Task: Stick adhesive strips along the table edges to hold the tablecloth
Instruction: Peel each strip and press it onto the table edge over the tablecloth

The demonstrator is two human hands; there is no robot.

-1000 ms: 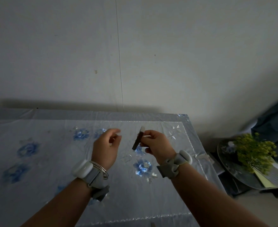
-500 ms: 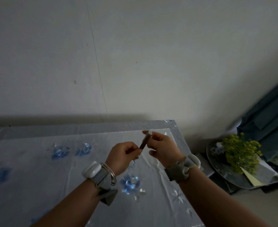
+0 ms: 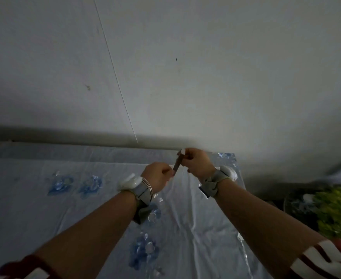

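Two bare hands meet above the far right part of the table, sharing one short, dark adhesive strip [image 3: 176,166] with a white tab at its upper end. The left hand [image 3: 157,177] is curled and pinches the strip's lower end between thumb and fingers. The right hand [image 3: 197,165] is also curled and pinches the upper end, just below the white tab. The strip slants between them, held in the air and clear of the cloth. Beneath it lies a glossy pale plastic tablecloth [image 3: 195,218] printed with blue flowers, creased in places, reaching the back edge by the plain grey-white wall [image 3: 205,77]. Each wrist wears a grey fabric wristband [image 3: 212,183] carrying a white rounded unit, and the left wrist also has thin metal bangles [image 3: 149,185]. A red-and-white striped sleeve [image 3: 326,258] shows at the lower right. Blurred yellow-green flowers [image 3: 334,214] sit beside the table on the right.
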